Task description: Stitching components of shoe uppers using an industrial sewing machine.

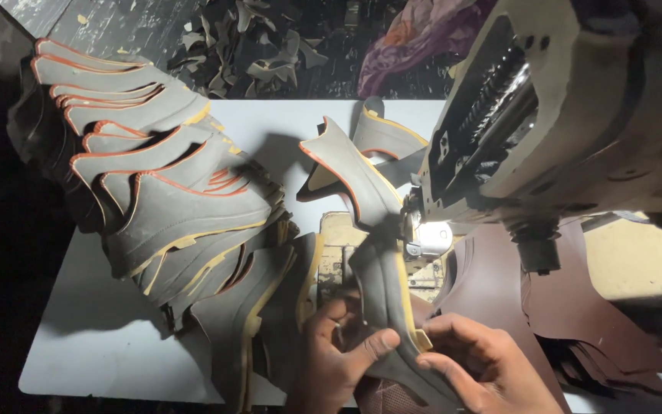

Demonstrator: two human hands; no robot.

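**Two hands guide a shoe upper under a sewing machine**

A person's left hand and right hand both grip a grey curved shoe-upper piece with yellow lining and red edging, thumbs pressed on top, feeding it toward the lit needle area of a beige industrial sewing machine. The piece's far end curls up behind the needle. To the left, a tall stack of matching grey uppers crowds the white worktable, spilling close to the left hand. Dark brown leather sheets lie at right under the machine head. Dark offcuts litter the floor beyond.
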